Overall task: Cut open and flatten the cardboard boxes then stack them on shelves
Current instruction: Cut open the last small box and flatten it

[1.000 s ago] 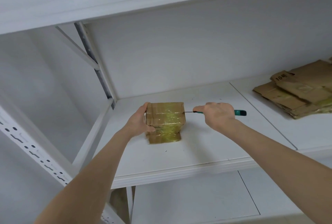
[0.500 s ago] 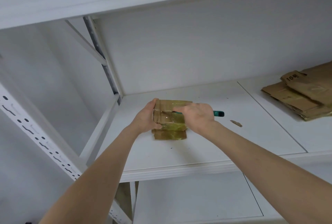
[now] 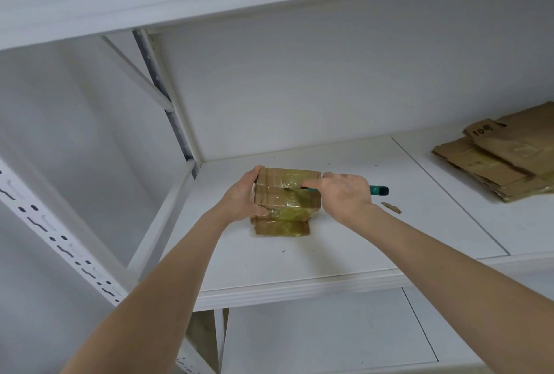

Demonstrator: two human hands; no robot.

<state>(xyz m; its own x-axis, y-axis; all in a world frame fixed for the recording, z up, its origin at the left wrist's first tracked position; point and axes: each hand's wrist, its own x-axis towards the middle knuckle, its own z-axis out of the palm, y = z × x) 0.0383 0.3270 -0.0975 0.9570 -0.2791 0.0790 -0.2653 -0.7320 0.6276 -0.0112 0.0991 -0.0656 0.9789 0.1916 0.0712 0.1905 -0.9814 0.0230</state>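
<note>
Slitting the taped box [image 3: 286, 195] near the shelf's [image 3: 329, 256] back left corner: the left hand [image 3: 243, 197] grips its side; the right hand [image 3: 345, 194] clasps a knife [image 3: 379, 190] at the top seam. The blade is best held shallow, following the tape [image 3: 289, 181], directed away from the left hand.

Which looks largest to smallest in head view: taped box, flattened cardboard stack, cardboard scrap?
1. flattened cardboard stack, even though the frame edge crops it.
2. taped box.
3. cardboard scrap, clearly smallest.
</note>
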